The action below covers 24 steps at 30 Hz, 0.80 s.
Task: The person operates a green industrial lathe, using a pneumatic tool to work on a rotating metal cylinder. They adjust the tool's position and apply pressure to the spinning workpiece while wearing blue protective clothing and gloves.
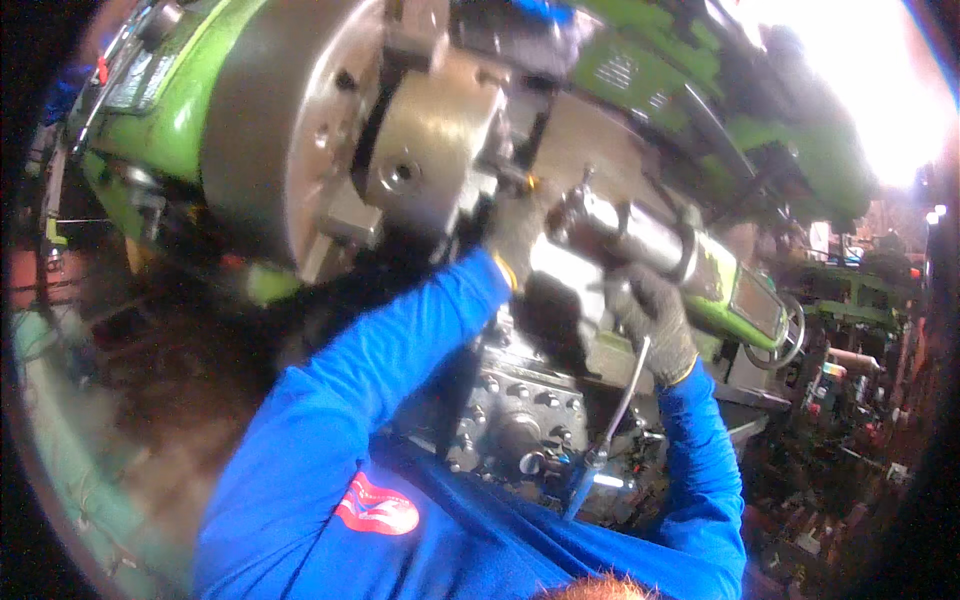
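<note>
A thick metal cylinder with a hole in its side is clamped in the large chuck of a green lathe. My left hand, in a grey glove, reaches in beside the cylinder's right face. Blur hides its fingers; a small yellow-tipped part shows just above them. My right hand, gloved too, is below the shiny tailstock quill. Its fingers curl inward, and what they hold, if anything, is hidden. A long metal lever slants up to just beside the right wrist.
Below my hands lies a bolted metal carriage plate. The tailstock's handwheel stands at the right. Green machine covers rise at the back. More machinery and clutter fill the right side, under a bright light.
</note>
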Motion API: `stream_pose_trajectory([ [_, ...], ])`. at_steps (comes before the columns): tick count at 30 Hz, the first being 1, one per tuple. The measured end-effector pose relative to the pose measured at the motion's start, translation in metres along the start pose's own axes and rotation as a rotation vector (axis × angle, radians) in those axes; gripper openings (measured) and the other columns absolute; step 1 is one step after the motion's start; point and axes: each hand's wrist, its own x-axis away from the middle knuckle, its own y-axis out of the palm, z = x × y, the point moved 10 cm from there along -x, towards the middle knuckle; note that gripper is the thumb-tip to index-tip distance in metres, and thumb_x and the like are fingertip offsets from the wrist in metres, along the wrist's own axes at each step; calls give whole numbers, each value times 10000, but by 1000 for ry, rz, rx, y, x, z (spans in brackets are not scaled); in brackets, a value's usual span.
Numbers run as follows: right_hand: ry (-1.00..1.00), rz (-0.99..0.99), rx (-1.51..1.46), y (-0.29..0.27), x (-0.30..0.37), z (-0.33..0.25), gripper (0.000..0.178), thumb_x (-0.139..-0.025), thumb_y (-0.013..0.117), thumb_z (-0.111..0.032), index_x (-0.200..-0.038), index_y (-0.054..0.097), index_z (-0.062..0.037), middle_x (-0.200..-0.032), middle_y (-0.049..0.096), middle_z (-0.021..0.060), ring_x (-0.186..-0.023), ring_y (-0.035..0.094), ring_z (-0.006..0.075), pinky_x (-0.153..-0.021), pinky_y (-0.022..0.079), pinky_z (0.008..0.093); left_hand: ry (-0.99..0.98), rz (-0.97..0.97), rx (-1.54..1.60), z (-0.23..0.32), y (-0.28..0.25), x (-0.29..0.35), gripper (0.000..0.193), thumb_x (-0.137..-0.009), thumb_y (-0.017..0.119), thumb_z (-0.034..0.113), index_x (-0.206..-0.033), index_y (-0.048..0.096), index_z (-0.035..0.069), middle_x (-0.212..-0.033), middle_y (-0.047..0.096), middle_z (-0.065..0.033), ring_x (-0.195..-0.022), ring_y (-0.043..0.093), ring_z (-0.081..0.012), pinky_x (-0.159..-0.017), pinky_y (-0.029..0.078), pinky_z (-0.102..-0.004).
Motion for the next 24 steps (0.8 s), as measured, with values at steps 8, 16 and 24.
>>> stream_pose_trajectory([
  [8,-451,78,1063,-15,-56,-89,326,-839,711,-228,-1149,647,-152,-928,691,105,-924,686,337,-772,557,464,-115,54,110,-17,-2,-8,265,-909,714,271,-1069,729,60,-976,709,-55,-865,667,-175,-766,541,-313],
  [16,-666,-23,1219,-5,-78,-94,195,-829,674,-276,-970,654,-143,-855,671,115,-852,672,323,-712,544,468,-48,5,-30,-12,-9,-9,273,-965,704,243,-1129,687,26,-1060,695,-35,-960,611,-138,-859,509,-314],
  [24,-876,-101,1194,3,-72,-119,138,-822,625,-203,-903,671,-100,-815,676,121,-798,679,335,-686,540,478,-142,-43,47,-6,4,-3,264,-952,721,245,-1103,701,29,-1042,694,-27,-936,617,-136,-842,509,-295],
])
